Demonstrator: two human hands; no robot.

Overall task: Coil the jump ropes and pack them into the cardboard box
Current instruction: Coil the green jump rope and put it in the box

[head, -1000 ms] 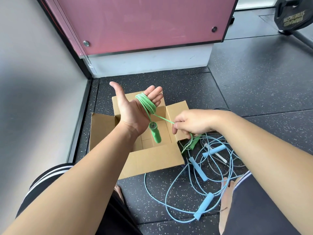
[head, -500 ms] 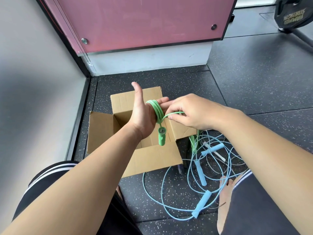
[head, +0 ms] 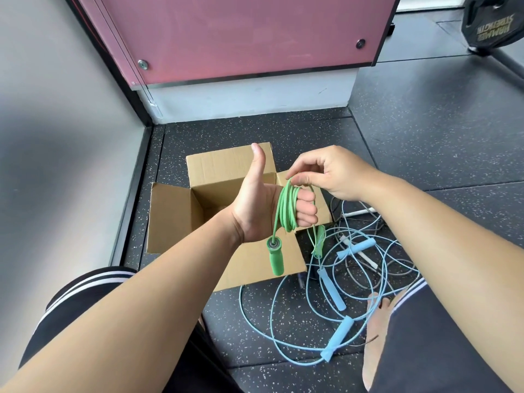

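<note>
Closest to me are my knees in black shorts (head: pixel 85 285) with white stripes, one on each side, and my bare foot (head: pixel 374 330) resting on the floor (head: pixel 425 137) at the right. Just beside that foot lie the blue jump ropes (head: pixel 272 330), uncoiled, their thin cords looping over one another on the dark speckled rubber, with three foam handles showing among the loops. A white-handled rope (head: pixel 365 258) with a grey cord is tangled in the same heap, a little farther off.

Above the heap and in front of me, my left hand (head: pixel 263 205) is raised with the thumb pointing up and the fingers curled. The green jump rope (head: pixel 286 208) is wound in several turns around those fingers, so this hand grips the coil. One green handle (head: pixel 275 258) hangs down from the coil on a short length of cord, in front of the box's near flap. My right hand (head: pixel 331 174) is just beside the left one, its fingertips pinching the green cord at the top of the coil. From there a strand drops to the second green handle (head: pixel 320 242), which hangs near the box's right side.

The cardboard box (head: pixel 175 217) stands on the floor right behind my hands, all flaps open; what I can see of the inside is bare cardboard.

Beyond it a pink panel (head: pixel 241 32) rises over a white base, and a black weight plate (head: pixel 493 24) stands at the far right.
</note>
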